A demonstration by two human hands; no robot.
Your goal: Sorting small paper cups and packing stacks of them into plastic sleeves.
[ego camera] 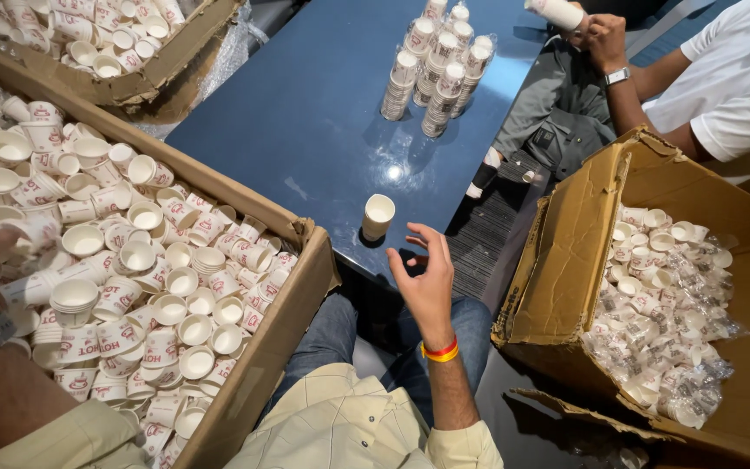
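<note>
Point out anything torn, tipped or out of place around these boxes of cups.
The cardboard box on the right is torn: its near flap is ragged and bent outward. One paper cup stands alone near the blue table's edge, apart from the wrapped stacks. The cups in the left box lie jumbled.

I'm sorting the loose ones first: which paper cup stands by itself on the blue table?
The single white paper cup upright near the table's front edge, just beyond the open right hand. The other cups there are stacked at the far end.
</note>
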